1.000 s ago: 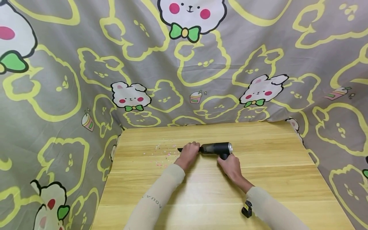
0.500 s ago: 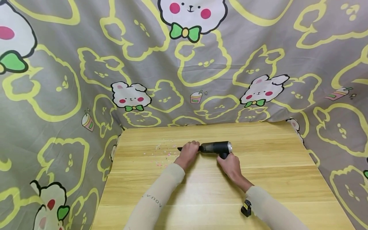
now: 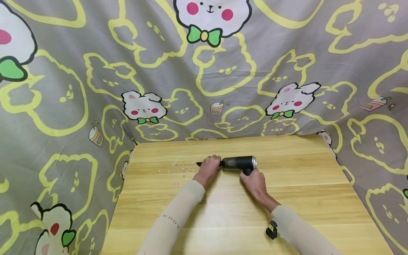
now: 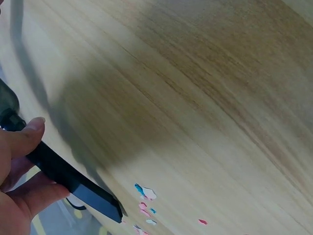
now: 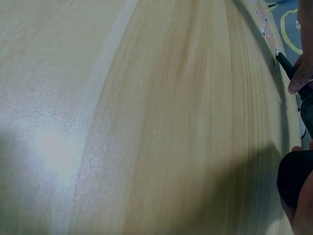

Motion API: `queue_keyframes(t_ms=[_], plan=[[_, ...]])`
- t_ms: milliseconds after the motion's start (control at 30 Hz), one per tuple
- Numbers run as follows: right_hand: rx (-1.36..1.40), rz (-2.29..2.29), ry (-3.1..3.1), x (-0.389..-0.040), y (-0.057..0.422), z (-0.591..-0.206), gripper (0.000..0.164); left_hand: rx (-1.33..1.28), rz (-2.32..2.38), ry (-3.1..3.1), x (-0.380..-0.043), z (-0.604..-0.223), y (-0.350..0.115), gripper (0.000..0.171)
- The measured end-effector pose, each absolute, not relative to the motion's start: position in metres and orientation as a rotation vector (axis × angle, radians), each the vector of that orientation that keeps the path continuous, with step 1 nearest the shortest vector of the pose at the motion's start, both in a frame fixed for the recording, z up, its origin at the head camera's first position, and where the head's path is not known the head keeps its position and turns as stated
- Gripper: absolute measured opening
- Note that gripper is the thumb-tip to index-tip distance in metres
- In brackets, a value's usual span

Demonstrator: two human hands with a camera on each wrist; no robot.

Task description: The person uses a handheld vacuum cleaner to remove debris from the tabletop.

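Note:
A black handheld vacuum cleaner [image 3: 243, 163] with a smoky clear section and a silver rear end is held level above the table. My right hand [image 3: 255, 182] grips its handle. Around the narrow black nozzle [image 4: 93, 196] at the front, my left hand [image 3: 208, 170] has its thumb and fingers curled. The nozzle's tip points left, at the edge of a scatter of small paper scraps [image 3: 187, 171]. Pink, white and blue scraps [image 4: 145, 192] lie just past the tip in the left wrist view. In the right wrist view the handle [image 5: 293, 178] shows only in part.
The wooden table [image 3: 287, 198] spreads under both arms. A patterned grey curtain [image 3: 236, 78] surrounds it at the back and sides. A small black device [image 3: 272, 230] is at the right sleeve.
Both hands keep their hold on the vacuum cleaner, which has risen very slightly in the head view. The scraps look much the same.

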State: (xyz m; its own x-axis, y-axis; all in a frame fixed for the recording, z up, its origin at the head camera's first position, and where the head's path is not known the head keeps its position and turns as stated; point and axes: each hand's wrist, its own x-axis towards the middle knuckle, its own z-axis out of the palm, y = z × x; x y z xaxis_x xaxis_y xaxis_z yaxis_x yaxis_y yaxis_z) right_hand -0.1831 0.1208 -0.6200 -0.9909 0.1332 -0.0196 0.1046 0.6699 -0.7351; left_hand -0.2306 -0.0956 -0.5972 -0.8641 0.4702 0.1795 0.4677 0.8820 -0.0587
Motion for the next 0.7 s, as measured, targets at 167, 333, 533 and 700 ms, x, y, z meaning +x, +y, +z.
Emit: queue_keyframes(t_ms=[167, 333, 533, 700], plan=[[-0.215, 1.249, -2.839, -0.187, 0.12, -0.622, 0.034, -0.715, 0.027, -2.855, -0.234, -0.597, -0.096, 0.015], [-0.217, 1.257, -2.844, -0.19, 0.119, -0.624, 0.033, -0.704, 0.033, -2.847, -0.238, -0.597, -0.096, 0.013], [-0.201, 1.284, -2.835, -0.192, 0.117, -0.624, 0.032, -0.703, 0.002, -2.867, -0.242, -0.598, -0.097, 0.019], [-0.19, 1.283, -2.834, -0.193, 0.116, -0.624, 0.031, -0.697, -0.026, -2.864, -0.244, -0.598, -0.099, 0.02]])
